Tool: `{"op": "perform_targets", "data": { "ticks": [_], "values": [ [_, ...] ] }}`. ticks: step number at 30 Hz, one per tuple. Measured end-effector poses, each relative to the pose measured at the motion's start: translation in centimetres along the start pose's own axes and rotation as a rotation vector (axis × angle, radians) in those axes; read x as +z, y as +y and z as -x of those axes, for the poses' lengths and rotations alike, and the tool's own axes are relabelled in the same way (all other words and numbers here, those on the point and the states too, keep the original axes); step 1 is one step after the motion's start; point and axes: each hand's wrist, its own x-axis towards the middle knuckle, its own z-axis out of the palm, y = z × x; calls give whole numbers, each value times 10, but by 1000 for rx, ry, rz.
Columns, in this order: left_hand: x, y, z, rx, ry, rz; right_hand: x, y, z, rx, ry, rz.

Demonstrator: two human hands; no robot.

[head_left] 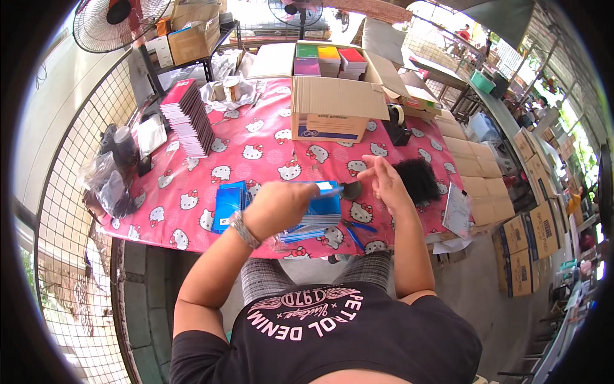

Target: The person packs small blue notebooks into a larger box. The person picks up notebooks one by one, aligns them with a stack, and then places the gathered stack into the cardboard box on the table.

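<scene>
My left hand (pixel 281 208), with a band at its wrist, is closed above a stack of blue notebooks (pixel 323 217). A thin, pale bluish thing sticks out from its fingers toward the right; its kind is too blurred to tell. More blue notebooks (pixel 227 208) lie to the left, partly behind my left wrist. My right hand (pixel 385 185) is raised to the right of the stack, fingers stretched out, with nothing seen in it. Between the hands sits a small dark round object (pixel 352 191). Blue-handled pliers (pixel 358 232) lie on the cloth near the stack's right side.
An open carton (pixel 332 109) of coloured notebooks stands at the back. A tall stack of red notebooks (pixel 187 118) rises at the left, beside plastic bags (pixel 112 185). At the right are a tape dispenser (pixel 398 128), a black fuzzy item (pixel 417 181) and a whitish pad (pixel 456 210).
</scene>
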Motion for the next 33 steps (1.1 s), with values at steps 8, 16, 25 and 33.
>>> {"op": "perform_targets", "data": {
  "ticks": [8, 16, 25, 33],
  "values": [
    [7, 10, -29, -106, 107, -247, 61, 1, 53, -52, 107, -244],
    [17, 12, -29, -43, 188, -182, 64, 2, 37, -180, -66, -21],
    [22, 21, -31, 50, 328, -165, 20, -32, 10, -467, -280, 381],
    [37, 18, -34, 46, 430, -180, 26, -39, 9, -529, -209, 360]
  ]
}}
